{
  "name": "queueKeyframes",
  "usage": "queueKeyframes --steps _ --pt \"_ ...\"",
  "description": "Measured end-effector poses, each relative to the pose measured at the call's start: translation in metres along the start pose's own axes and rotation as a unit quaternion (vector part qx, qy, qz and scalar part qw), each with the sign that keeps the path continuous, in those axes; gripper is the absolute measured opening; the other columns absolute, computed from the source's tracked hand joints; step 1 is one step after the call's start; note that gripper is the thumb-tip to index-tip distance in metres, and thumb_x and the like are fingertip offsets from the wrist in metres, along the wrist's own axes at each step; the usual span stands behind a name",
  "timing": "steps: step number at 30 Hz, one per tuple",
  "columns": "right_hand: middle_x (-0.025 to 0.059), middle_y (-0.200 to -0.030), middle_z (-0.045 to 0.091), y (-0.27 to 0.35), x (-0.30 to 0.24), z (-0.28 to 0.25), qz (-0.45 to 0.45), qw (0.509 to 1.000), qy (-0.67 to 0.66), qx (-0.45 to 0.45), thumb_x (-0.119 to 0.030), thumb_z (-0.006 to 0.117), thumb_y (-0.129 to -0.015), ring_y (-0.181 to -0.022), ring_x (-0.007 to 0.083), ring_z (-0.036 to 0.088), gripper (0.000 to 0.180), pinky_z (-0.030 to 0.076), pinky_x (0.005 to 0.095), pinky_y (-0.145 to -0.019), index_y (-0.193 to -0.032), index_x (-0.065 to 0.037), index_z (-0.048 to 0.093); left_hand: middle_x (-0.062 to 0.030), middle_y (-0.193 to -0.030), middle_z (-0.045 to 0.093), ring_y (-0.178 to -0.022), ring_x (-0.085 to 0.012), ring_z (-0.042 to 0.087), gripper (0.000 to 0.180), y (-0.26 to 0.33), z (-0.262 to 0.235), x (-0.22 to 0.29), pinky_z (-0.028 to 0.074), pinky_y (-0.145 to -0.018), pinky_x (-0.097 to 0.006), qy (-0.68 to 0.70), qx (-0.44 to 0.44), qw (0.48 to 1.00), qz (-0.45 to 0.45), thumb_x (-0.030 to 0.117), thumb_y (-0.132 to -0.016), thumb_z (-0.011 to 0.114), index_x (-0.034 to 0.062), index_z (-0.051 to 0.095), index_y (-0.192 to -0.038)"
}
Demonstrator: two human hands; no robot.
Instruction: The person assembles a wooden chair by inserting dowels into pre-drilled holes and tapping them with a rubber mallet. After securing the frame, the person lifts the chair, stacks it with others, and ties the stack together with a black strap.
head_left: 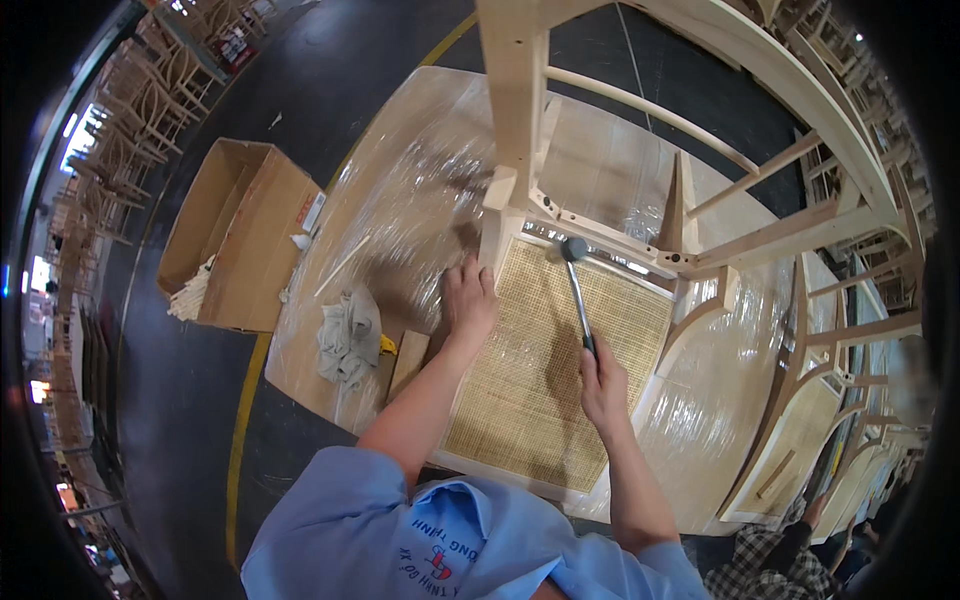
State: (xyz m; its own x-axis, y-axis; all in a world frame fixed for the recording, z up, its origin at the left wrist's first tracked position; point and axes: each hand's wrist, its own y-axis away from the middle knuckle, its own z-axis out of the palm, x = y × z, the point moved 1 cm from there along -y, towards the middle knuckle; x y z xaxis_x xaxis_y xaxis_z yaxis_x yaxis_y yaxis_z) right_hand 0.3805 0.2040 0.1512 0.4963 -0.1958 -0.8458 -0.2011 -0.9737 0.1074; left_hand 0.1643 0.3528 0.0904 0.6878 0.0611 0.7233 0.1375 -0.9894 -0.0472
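Note:
My right hand [604, 384] grips the dark handle of a mallet [577, 290] with a metal shaft. Its dark round head is at the far edge of a woven cane panel [540, 370], beside the chair frame's rail. The panel has a pale border and lies inside a pale wooden chair frame [518, 110], whose legs and rungs rise at the far side. My left hand [470, 300] rests at the panel's left edge, near the frame's corner post, fingers extended and holding nothing I can see.
The work table [400, 150] is covered in shiny plastic film. A crumpled grey cloth [349, 335], a wood block [408, 362] and a yellow tool [388, 345] lie left. An open cardboard box [255, 240] holds thin wood sticks. A person's checked sleeve [765, 560] and more chair frames show at right.

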Motion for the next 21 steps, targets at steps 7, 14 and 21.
queueKeyframes --steps 7,14,21 --pt "0.0212 -0.085 0.067 -0.053 -0.011 0.035 -0.088 0.991 0.100 0.021 -0.018 0.057 -0.107 -0.071 0.0339 0.069 0.039 0.053 0.0429 -0.067 -0.142 -0.002 0.058 -0.0255 -0.133 0.055 -0.122 -0.0462 0.057 0.050 -0.002 0.003 -0.007 0.047 -0.103 -0.053 0.070 -0.048 0.996 -0.030 0.035 -0.109 0.047 0.0130 0.045 -0.155" --pt "0.0211 -0.083 0.068 -0.053 -0.021 0.042 -0.088 0.993 0.071 0.028 -0.017 0.059 -0.106 -0.069 0.0337 0.068 0.040 0.052 0.0429 -0.066 -0.143 -0.002 0.060 -0.0245 -0.133 0.055 -0.119 -0.0449 0.059 0.050 -0.005 0.000 -0.012 0.048 -0.101 -0.053 0.058 -0.044 0.997 -0.030 0.036 -0.110 0.045 0.0149 0.045 -0.155" --pt "0.0161 -0.080 0.063 -0.047 -0.012 0.031 -0.012 0.999 0.044 0.024 -0.014 0.060 -0.106 -0.067 0.0235 0.061 0.040 0.051 0.0355 -0.067 -0.144 -0.002 0.060 -0.0218 -0.134 0.056 -0.122 -0.0419 0.056 0.048 0.010 -0.006 -0.010 0.046 -0.105 -0.050 0.064 0.112 0.987 0.093 0.022 -0.104 0.058 0.0033 0.052 -0.147"
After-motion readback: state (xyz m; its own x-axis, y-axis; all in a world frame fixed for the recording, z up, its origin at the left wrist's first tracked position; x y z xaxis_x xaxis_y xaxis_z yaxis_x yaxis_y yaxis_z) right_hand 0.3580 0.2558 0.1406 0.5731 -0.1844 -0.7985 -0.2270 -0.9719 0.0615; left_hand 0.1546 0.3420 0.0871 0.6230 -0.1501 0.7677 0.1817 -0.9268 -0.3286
